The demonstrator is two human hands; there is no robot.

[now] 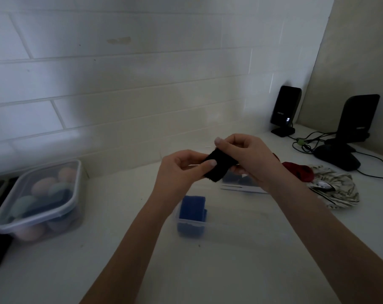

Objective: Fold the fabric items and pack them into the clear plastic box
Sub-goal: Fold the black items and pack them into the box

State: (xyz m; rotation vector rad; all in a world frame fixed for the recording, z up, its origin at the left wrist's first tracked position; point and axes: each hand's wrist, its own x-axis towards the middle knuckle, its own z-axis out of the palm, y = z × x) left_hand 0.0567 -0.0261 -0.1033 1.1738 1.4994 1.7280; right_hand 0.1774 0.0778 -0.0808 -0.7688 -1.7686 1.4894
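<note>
A small black fabric piece point(218, 165) is held up above the counter between both hands. My left hand point(181, 167) pinches its lower left edge, and my right hand point(245, 154) pinches its upper right end. Below them stands the clear plastic box point(241, 227), open, with a folded blue fabric point(192, 208) upright at its left end. A red fabric item point(300, 172) and a silvery patterned fabric point(333, 189) lie on the counter to the right.
A lidded clear container point(40, 202) with pastel rounded items sits at the left. Two black speakers point(285, 110) point(355, 126) with cables stand at the back right corner. A white tiled wall rises behind the counter. A flat clear lid point(243, 188) lies behind the box.
</note>
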